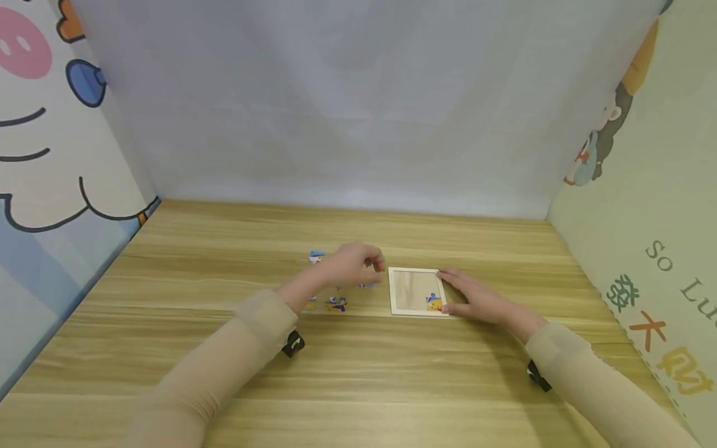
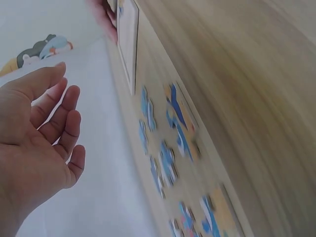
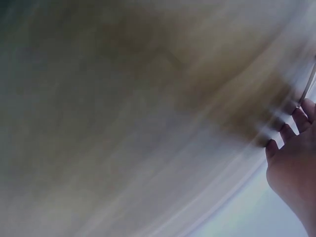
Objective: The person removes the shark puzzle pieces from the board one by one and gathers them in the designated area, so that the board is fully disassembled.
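A puzzle tray (image 1: pixel 418 313) with a pale raised border lies on the table, one blue and yellow jigsaw piece (image 1: pixel 434 303) sitting in its lower right corner. Along the tray's right side rests my right hand (image 1: pixel 478 300), fingers at the upper corner and thumb at the lower edge. My left hand (image 1: pixel 353 264) hovers just left of the tray, over the loose jigsaw pieces (image 1: pixel 337 303). Its fingers are loosely bent with nothing between them in the left wrist view. There, several blue and orange pieces (image 2: pixel 168 165) lie spread beside the hand, partly hidden by it in the head view.
The wood-grain table (image 1: pixel 358 373) extends around the tray and pieces. A plain pale curtain (image 1: pixel 358 124) rises at the back edge. Cartoon-printed panels stand at the left (image 1: pixel 50 155) and right (image 1: pixel 644 218).
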A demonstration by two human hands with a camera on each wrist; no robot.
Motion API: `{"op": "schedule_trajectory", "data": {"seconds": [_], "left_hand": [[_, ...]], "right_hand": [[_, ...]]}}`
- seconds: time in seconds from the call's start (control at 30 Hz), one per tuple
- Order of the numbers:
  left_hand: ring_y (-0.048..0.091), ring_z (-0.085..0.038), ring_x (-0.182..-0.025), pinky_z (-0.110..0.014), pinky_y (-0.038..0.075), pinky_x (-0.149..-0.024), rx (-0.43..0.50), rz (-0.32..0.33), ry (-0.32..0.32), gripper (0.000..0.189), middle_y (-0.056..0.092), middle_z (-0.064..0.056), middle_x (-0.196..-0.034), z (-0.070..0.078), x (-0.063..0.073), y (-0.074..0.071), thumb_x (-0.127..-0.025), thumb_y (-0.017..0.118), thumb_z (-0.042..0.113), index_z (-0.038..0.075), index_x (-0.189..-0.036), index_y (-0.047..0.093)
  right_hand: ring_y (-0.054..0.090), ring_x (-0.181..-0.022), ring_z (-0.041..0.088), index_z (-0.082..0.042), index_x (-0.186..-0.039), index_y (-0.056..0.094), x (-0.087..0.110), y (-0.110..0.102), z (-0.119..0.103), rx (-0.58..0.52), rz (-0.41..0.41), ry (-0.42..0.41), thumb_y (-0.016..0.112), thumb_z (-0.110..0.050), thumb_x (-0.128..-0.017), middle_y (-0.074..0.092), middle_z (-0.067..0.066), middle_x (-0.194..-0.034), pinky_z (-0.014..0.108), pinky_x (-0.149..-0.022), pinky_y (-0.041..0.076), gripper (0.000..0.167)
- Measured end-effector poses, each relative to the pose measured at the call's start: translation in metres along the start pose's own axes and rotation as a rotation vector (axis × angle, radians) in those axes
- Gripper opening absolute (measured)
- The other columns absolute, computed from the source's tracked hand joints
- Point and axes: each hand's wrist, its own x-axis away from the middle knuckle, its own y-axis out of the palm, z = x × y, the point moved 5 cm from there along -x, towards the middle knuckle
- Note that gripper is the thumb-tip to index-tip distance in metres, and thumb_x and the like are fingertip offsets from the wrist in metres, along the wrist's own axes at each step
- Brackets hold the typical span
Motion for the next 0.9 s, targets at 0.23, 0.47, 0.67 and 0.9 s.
{"op": "schedule_trajectory", "data": {"seconds": [0.23, 0.47, 0.67, 0.9], "left_hand": [[0.055, -0.021, -0.103, -0.032, 0.044, -0.09, 0.09, -0.002, 0.01, 0.025, 0.064, -0.001, -0.104, 0.014, -0.023, 0.014, -0.086, 0.069, 0.018, 0.006, -0.108, 0.064], [0.054, -0.022, -0.109, -0.033, 0.043, -0.095, 0.122, -0.063, 0.041, 0.039, 0.063, -0.006, -0.112, 0.023, -0.04, 0.034, -0.087, 0.068, 0.018, 0.008, -0.123, 0.057], [0.052, -0.022, -0.111, -0.032, 0.044, -0.093, 0.108, -0.131, 0.028, 0.045, 0.061, -0.006, -0.116, 0.026, -0.049, 0.052, -0.086, 0.07, 0.019, 0.012, -0.127, 0.054], [0.054, -0.016, -0.108, -0.027, 0.044, -0.092, -0.007, -0.225, -0.004, 0.056, 0.058, -0.007, -0.117, 0.028, -0.054, 0.072, -0.082, 0.074, 0.023, 0.015, -0.133, 0.052]], "right_hand": [[0.026, -0.137, 0.043, -0.003, -0.146, 0.031, -0.003, -0.004, 0.001, -0.018, -0.016, 0.0, 0.065, -0.042, -0.087, 0.028, 0.019, -0.151, 0.058, -0.108, 0.023, 0.079], [0.024, -0.137, 0.042, -0.006, -0.147, 0.029, -0.001, -0.005, 0.005, -0.036, -0.065, 0.003, 0.064, -0.047, -0.085, 0.027, 0.017, -0.152, 0.061, -0.107, 0.022, 0.082], [0.026, -0.137, 0.042, -0.007, -0.147, 0.031, -0.002, -0.006, 0.006, -0.011, -0.068, -0.011, 0.065, -0.048, -0.084, 0.03, 0.017, -0.151, 0.061, -0.106, 0.023, 0.082], [0.027, -0.136, 0.042, -0.008, -0.147, 0.032, -0.002, -0.005, 0.005, -0.014, -0.065, -0.011, 0.066, -0.047, -0.084, 0.03, 0.017, -0.151, 0.062, -0.105, 0.024, 0.082]]}}
